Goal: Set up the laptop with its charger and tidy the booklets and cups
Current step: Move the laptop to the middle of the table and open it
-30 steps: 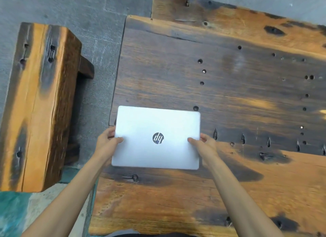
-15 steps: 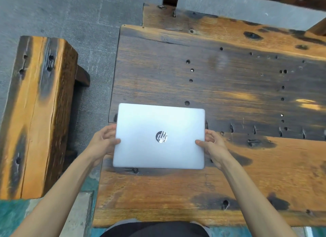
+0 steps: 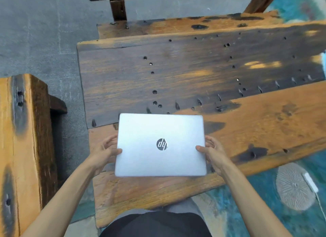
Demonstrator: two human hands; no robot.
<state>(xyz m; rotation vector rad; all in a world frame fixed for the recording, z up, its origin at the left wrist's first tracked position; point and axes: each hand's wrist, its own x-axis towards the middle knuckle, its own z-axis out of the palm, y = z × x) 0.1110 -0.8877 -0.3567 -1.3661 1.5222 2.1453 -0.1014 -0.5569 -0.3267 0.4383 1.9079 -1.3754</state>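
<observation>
Left hand point(image 3: 104, 153) and right hand point(image 3: 212, 154) grip the closed laptop point(image 3: 160, 145) by its side edges, over the table's point(image 3: 194, 74) near left end. Rigid, smooth, likely slippery; side-edge hold looks soundest.

- A heavy wooden surface point(image 3: 185, 74) of worn planks fills the middle, dark brown across its centre and orange-toned along the near and far boards.
- Small round holes and dark scorch-like marks dot the planks.
- Patches of sunlight fall on the far right part of the wood.
- A thick wooden bench point(image 3: 23, 148), orange with dark stains, stands to the left, apart from the planks.
- Grey stone paving point(image 3: 44, 42) lies between and beyond them.
- A turquoise painted floor point(image 3: 264, 192) shows at lower right, with a pale round ribbed disc point(image 3: 294, 187) on it.
- Dark wooden framing point(image 3: 118, 9) crosses the top.
</observation>
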